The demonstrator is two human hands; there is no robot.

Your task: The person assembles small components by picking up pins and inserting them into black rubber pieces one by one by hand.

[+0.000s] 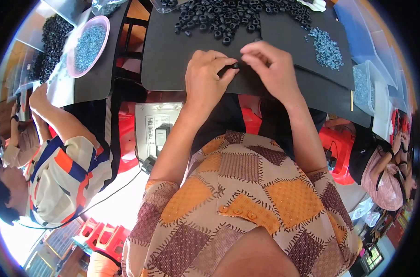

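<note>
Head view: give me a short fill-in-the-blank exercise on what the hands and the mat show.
1. The left hand and right hand pinch a small ____ part between them.
2. The heap of black rings lies on a ____ mat.
3. The pink bowl holds small ____ pieces.

Missing words: black; black; grey

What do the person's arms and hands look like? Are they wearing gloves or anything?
No gloves: the left hand and right hand are bare, with no rings, watch or bracelets showing. Both forearms are bare too. The short sleeves belong to a patchwork-print top in orange, tan and brown squares with dark stitch-like lines, and three small orange buttons sit on the front.
</note>
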